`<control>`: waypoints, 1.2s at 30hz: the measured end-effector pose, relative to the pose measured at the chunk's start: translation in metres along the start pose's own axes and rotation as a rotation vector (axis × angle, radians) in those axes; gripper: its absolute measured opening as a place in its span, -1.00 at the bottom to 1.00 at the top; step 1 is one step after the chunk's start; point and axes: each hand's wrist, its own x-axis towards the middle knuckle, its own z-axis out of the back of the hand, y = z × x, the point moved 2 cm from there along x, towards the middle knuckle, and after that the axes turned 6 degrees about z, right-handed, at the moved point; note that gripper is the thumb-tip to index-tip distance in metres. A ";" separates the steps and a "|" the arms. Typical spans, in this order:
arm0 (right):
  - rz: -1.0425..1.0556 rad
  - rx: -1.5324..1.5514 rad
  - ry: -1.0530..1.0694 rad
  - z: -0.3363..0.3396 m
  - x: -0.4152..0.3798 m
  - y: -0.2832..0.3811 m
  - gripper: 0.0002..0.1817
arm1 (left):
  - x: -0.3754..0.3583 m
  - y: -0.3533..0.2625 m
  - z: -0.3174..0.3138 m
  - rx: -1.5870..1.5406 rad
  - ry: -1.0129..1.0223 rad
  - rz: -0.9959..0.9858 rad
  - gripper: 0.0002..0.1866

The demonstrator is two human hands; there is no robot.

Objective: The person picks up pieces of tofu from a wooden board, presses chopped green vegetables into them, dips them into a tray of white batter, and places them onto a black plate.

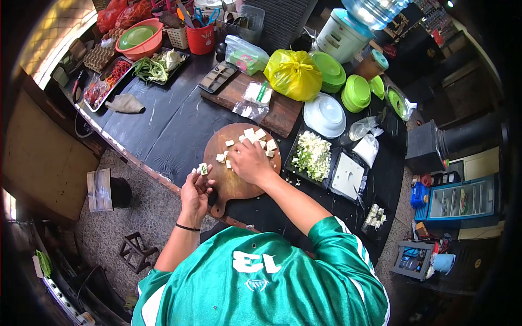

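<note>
My left hand (196, 190), at the near left edge of the round wooden board (239, 185), holds a white tofu cube (204, 169) with green filling showing in it between thumb and fingers. Over the board, my right hand (253, 161) reaches down with bent fingers among several loose tofu cubes (249, 134). Its fingertips are partly hidden, so what they pinch does not show clearly. Right of the board stands a black tray of chopped white and green vegetables (312, 156).
Behind the board lie a rectangular wooden board (283, 111) and a yellow plastic bag (293, 75). White bowls (324, 115) and green plates (328, 70) are stacked to the right. A white slab in a tray (348, 175) sits beside the vegetables. Leafy greens (155, 68) are at the far left.
</note>
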 end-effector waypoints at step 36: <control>-0.439 0.167 -0.158 0.028 -0.016 -0.060 -0.79 | 0.007 0.003 0.000 0.029 0.017 0.045 -0.57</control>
